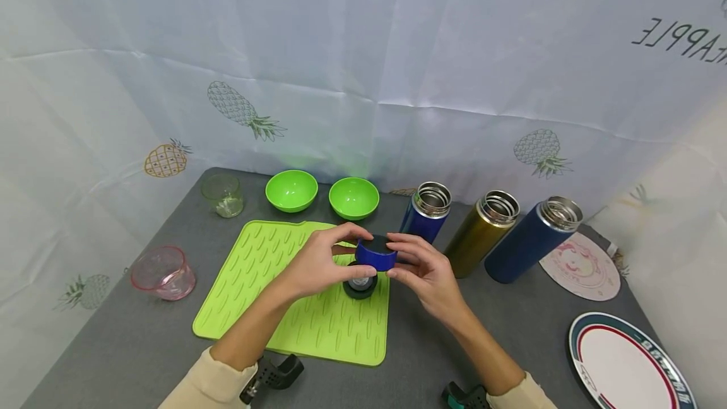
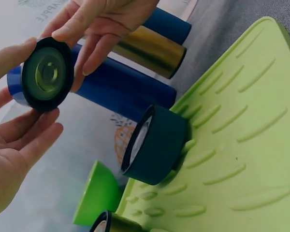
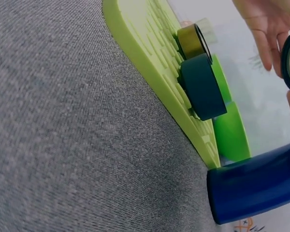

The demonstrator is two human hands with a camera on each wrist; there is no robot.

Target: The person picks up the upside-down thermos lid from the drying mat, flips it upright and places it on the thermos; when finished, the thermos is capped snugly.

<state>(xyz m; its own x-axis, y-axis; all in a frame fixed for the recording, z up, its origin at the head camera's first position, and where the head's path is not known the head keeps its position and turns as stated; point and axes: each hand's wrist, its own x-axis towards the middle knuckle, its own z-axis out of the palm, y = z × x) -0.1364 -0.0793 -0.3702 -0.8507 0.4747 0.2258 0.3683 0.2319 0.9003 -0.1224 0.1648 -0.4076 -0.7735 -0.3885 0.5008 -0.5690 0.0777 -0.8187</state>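
Observation:
Over the right part of a lime-green drying mat, a blue bottle lid with a black top is held between both hands. My left hand pinches it from the left, thumb low and fingers at the upper edge. From the other side my right hand grips it with fingertips and thumb. The lid's underside, with its round seal, faces the left wrist camera. Below it on the mat stands a dark teal lid, and a gold lid stands beside that one.
Uncapped blue, gold and dark blue bottles stand right of the mat. Two green bowls sit behind it. Left are a greenish glass and a pink glass; right, a pink-patterned disc and a rimmed plate.

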